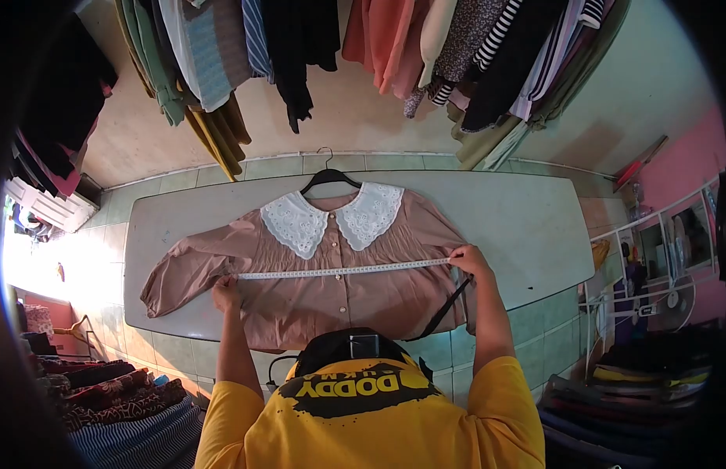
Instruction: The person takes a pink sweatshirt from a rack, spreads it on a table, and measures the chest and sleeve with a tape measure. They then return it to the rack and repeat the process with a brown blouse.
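A dusty-pink blouse (300,305) with a white lace collar (372,215) and a buttoned front lies spread on a long grey table. Its black hanger (329,178) pokes out at the neck. Across the chest runs a white tape measure (363,270), stretched taut between my hands. My left hand (224,293) pinches one end at the blouse's left side, near the sleeve. At the right side, my right hand (471,260) grips the other end, a little higher up. A dark strap (445,310) crosses the blouse below my right hand.
The grey table (527,227) has rounded corners. Above its far side hang clothes, among them a black garment (300,55) and coral ones (382,47). Folded clothes are stacked at lower left (128,414) and lower right. A white rack (629,289) and a fan (675,305) stand at right.
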A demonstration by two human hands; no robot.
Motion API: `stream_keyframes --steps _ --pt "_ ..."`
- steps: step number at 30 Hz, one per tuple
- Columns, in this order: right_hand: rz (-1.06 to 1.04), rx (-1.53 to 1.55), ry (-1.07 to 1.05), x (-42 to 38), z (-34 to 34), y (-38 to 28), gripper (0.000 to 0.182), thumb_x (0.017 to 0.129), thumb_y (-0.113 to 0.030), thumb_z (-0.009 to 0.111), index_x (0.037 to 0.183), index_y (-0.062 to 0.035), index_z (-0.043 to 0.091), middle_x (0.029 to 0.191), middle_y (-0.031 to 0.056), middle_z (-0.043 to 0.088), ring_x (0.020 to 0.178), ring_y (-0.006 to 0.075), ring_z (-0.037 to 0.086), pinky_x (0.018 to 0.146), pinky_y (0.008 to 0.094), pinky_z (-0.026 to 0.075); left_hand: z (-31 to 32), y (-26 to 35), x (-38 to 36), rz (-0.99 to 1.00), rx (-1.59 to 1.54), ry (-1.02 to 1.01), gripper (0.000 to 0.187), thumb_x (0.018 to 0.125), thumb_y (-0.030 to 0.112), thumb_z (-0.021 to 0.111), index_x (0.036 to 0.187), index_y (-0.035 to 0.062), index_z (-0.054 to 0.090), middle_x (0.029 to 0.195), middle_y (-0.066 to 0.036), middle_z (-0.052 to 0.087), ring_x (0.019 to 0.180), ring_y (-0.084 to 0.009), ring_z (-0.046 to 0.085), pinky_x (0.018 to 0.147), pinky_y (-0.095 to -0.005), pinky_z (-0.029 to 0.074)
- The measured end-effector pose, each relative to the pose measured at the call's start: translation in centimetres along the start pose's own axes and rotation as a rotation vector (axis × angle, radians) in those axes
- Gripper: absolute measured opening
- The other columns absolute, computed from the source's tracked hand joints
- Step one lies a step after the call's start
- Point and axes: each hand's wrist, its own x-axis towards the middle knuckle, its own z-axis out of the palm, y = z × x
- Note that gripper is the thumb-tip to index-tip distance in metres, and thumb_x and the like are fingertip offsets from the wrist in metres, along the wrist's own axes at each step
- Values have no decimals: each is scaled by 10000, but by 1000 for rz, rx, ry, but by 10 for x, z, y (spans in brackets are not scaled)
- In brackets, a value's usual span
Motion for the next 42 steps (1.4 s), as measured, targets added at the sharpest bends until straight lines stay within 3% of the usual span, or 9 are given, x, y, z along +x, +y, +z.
stream_keyframes --steps 17,19,23,25,28,30,32,35,42 --pt "-56 10 37 -9 0 -13 212 640 -206 699 772 -45 657 669 65 628 619 135 580 595 274 462 -4 9 -11 -28 -93 31 185 689 269 649 816 137 671 744 -63 643 704 -231 609 653 -329 448" --pt "-126 35 25 -10 10 -27 229 652 -209 700 803 -43 652 676 63 628 628 135 583 603 277 468 7 2 -16 240 -49 278 145 694 221 647 786 110 657 734 -82 633 676 -246 597 643 -325 447" --pt "-375 240 -97 -20 51 -89 395 693 -238 707 1000 -24 580 839 84 626 759 156 596 692 291 482 34 25 -56 529 -376 -14 128 710 176 633 770 63 631 792 -95 616 753 -207 580 689 -312 432" --pt "-450 336 -165 -34 79 -127 592 647 -304 727 1135 -59 500 973 135 597 855 204 590 731 290 468 37 51 -68 339 -276 -788 160 712 189 634 812 65 624 846 -106 602 816 -225 568 729 -321 424" --pt "-564 194 -129 -52 97 -148 774 654 -386 705 1263 -69 347 1200 181 459 1003 283 531 805 342 446 17 77 -89 870 -311 -395 199 709 197 634 844 52 617 879 -124 593 816 -258 564 737 -333 429" --pt "-511 63 -10 -55 97 -127 804 656 -396 699 1276 -51 319 1256 205 381 1077 314 464 856 348 412 1 69 -84 742 -209 -462 310 729 239 611 980 58 583 1067 -139 540 977 -286 512 855 -382 375" --pt "-448 -68 101 -61 87 -104 836 658 -406 693 1288 -33 291 1312 229 304 1151 345 397 908 353 379 -11 50 -82 775 152 -120 491 757 316 559 1179 83 467 1276 -145 388 1176 -291 364 980 -447 238" --pt "-195 -57 65 -79 70 -78 846 656 -450 671 1283 -17 305 1348 213 256 1180 362 359 933 369 352 -21 21 -87 699 396 -292 627 768 381 506 1307 126 311 1383 -123 226 1278 -294 190 1025 -495 90" --pt "-199 -253 51 -82 73 -61 802 637 -465 658 1248 -26 379 1357 184 257 1145 347 408 894 389 388 -24 19 -91 627 392 -348 661 747 414 490 1320 148 296 1387 -123 220 1279 -306 182 1033 -487 73"
